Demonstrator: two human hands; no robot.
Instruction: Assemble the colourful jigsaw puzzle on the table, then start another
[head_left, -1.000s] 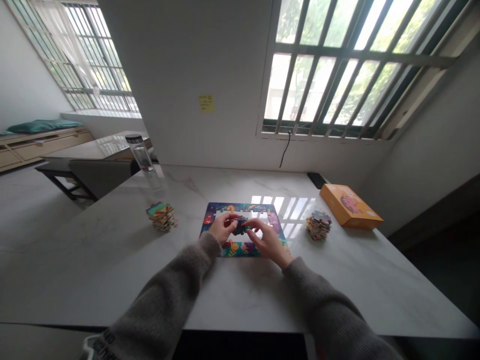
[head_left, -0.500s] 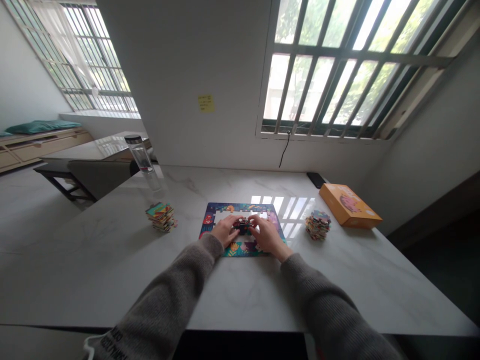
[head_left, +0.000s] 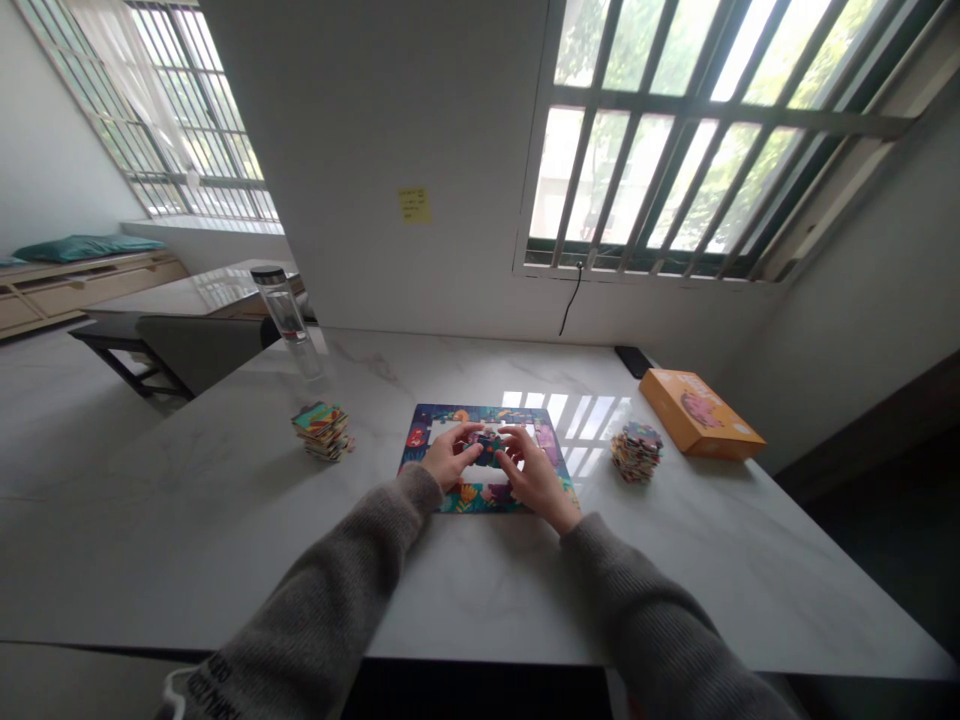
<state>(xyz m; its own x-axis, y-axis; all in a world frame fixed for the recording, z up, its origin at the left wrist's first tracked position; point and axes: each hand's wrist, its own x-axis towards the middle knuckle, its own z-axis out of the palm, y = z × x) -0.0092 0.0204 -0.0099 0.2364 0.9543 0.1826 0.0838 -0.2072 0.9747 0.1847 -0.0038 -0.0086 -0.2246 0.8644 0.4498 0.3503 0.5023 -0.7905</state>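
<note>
Between my two hands is a small bunch of dark, colourful jigsaw pieces (head_left: 485,449); I cannot tell how many. My left hand (head_left: 452,456) grips its left side, thumb in front and fingers behind. On the other side my right hand (head_left: 531,473) pinches it the same way. Beneath both hands lies a colourful jigsaw puzzle (head_left: 424,414), its border of pieces framing a white middle that my hands partly cover. A stack of jigsaw pieces (head_left: 322,432) stands to the left, and another stack of pieces (head_left: 637,453) to the right.
An orange box (head_left: 699,415) lies at the right of the marble-patterned table (head_left: 360,560), with a black phone-like object (head_left: 633,361) behind it. At the back left stands a clear bottle (head_left: 279,305). A black cable (head_left: 571,303) hangs from the window.
The pieces between my hands have tilted so that their dark printed face shows more. Both hands have shifted only slightly, and the view has moved a little.
</note>
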